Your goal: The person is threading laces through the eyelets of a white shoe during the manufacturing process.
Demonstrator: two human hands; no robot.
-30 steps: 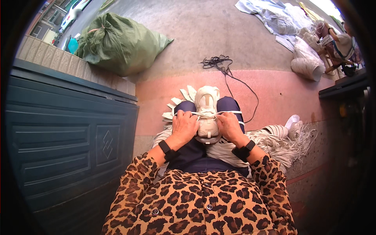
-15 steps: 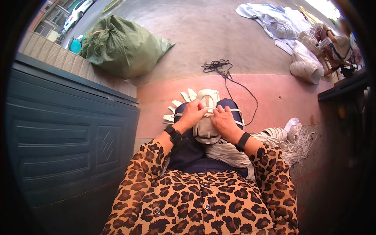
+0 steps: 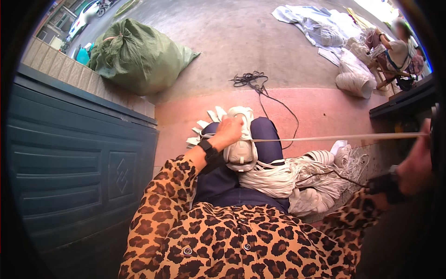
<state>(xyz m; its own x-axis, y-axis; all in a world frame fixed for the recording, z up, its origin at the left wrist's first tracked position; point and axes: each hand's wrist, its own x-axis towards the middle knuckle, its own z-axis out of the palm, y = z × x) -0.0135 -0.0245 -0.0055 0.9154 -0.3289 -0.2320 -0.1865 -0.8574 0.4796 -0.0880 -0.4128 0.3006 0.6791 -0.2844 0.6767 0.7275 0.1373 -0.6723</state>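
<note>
On my lap rests a beige sneaker (image 3: pixel 240 156), its toe and heel pointing away from and toward my body. My left hand (image 3: pixel 228 129) is closed over the sneaker's lacing area, with the fingertips partly hidden. From the sneaker's side a pale shoelace (image 3: pixel 334 138) runs taut to the far right. There my right hand (image 3: pixel 415 162), blurred, grips the lace's end with my arm stretched out. A thick bundle of cream shoelaces (image 3: pixel 269 181) lies across my right thigh. Several white pointed tabs (image 3: pixel 202 124) fan out beside my left knee.
More laces (image 3: pixel 344 174) and a pale shoe (image 3: pixel 307 201) lie at my right. A black cord (image 3: pixel 283 106) trails over the floor. A green sack (image 3: pixel 141 58) stands far left by a blue door (image 3: pixel 60 158). Far right, a person (image 3: pixel 395 49) sits near white bags (image 3: pixel 355 76).
My right hand has swung from the sneaker far out to the right, drawing the shoelace out straight. My left hand stays at the sneaker. The view has shifted slightly.
</note>
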